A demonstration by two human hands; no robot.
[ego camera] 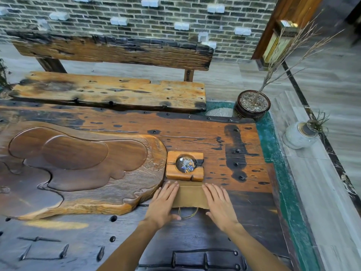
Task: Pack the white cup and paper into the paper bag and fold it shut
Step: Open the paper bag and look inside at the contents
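A brown paper bag [190, 195] lies flat on the dark wooden table [214, 141], just in front of a wooden ashtray. Its string handle [188, 213] pokes out from the near edge. My left hand [163, 204] rests palm down on the bag's left side, fingers spread and flat. My right hand [219, 204] presses palm down on the bag's right side in the same way. Neither hand grips anything. No white cup or paper shows; whether they are inside the bag cannot be told.
A square wooden ashtray [184, 166] with butts stands right behind the bag. A large carved wooden tea tray [82, 169] fills the table's left. A bench [109, 92] stands beyond the table. A potted dry branch [253, 104] and a pale vase [299, 133] stand at the right.
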